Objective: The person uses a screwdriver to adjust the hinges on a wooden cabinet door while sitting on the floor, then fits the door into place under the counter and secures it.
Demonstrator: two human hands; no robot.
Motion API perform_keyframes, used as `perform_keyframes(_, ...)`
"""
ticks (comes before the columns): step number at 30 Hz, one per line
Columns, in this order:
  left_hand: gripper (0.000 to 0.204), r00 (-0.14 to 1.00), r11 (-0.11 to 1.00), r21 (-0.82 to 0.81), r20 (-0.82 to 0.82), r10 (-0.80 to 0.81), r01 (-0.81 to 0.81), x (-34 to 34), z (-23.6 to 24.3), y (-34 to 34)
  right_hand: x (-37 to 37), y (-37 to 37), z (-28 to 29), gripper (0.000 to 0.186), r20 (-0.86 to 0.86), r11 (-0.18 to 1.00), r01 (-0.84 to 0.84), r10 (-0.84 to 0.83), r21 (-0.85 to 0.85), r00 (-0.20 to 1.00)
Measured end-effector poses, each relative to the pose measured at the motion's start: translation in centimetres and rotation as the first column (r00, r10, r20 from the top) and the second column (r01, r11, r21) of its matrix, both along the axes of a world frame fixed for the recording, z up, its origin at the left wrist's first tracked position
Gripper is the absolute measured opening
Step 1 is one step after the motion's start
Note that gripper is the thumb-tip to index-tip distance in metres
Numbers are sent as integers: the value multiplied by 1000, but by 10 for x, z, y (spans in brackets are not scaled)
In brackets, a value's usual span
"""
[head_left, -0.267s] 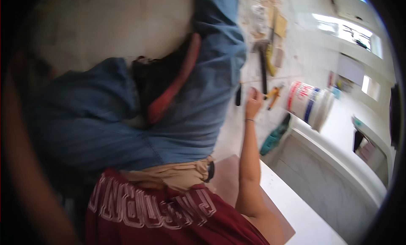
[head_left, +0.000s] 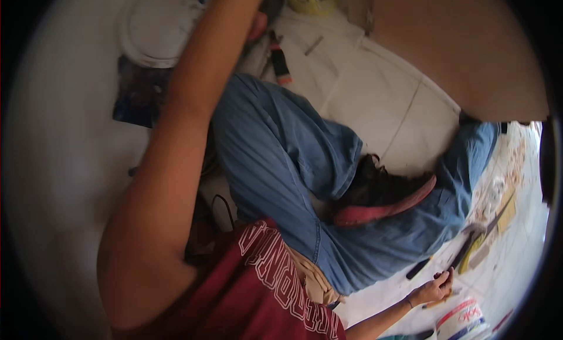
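My left forearm point(head_left: 193, 99) reaches far forward across the left side. Its hand point(head_left: 258, 26) is blurred and mostly behind the arm, beside a dark rounded thing at the top edge; its fingers are hidden. On the floor close by lies a tool with a black and orange handle point(head_left: 280, 61). At lower right, my right hand point(head_left: 431, 290) has its fingers curled together at the handle end of a hammer point(head_left: 466, 249). Whether they grip the handle or something small cannot be made out. A yellow-handled tool point(head_left: 471, 255) lies alongside the hammer, and a black-handled tool point(head_left: 418, 268) is left of it.
A white round lid or tub point(head_left: 155, 29) stands at the far left, a dark flat packet point(head_left: 138, 96) near it. A yellow container point(head_left: 311, 0) and a large brown panel point(head_left: 457, 52) are at the far side. My bent legs point(head_left: 281, 158) fill the middle. A white bucket point(head_left: 463, 322) lies at lower right.
The view has swung left, bringing the brown panel, white lid and left arm into sight. My right hand has moved from beside the hammer to its handle end, fingers curled.
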State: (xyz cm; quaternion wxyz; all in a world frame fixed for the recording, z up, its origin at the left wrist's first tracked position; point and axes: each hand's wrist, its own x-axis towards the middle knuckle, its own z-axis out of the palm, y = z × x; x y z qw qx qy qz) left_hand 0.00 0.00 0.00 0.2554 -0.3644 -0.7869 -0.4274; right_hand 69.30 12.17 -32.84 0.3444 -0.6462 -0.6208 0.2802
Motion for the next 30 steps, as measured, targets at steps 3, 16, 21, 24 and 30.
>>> perform_keyframes(3, 58, 922, 778, -626, 269, 279, -53, -59, -110, -96, -98, -31, 104, 25, -56, 991, -67, 74, 117, 996)
perform_keyframes(16, 61, 799, 538, -842, 296, 523, -40, -32, -266, -196, -248, -23, 141, 12, 138, 549, -808, 802, 214, 581)
perform_keyframes(21, 42, 240, 913, 389, 904, -354, -123, 7, -186, -182, -239, -21, 143, 13, 118, 569, -791, 790, 224, 601)
perform_keyframes(24, 42, 77, 735, 669, 743, -665, -114, 46, -128, -168, -252, -18, 141, 14, 165, 584, -787, 772, 199, 614)
perform_keyframes(30, 40, 48, 763, 641, 763, -645, 81, 63, -102, -154, -256, -23, 144, 17, 309, 517, -843, 785, 151, 537)
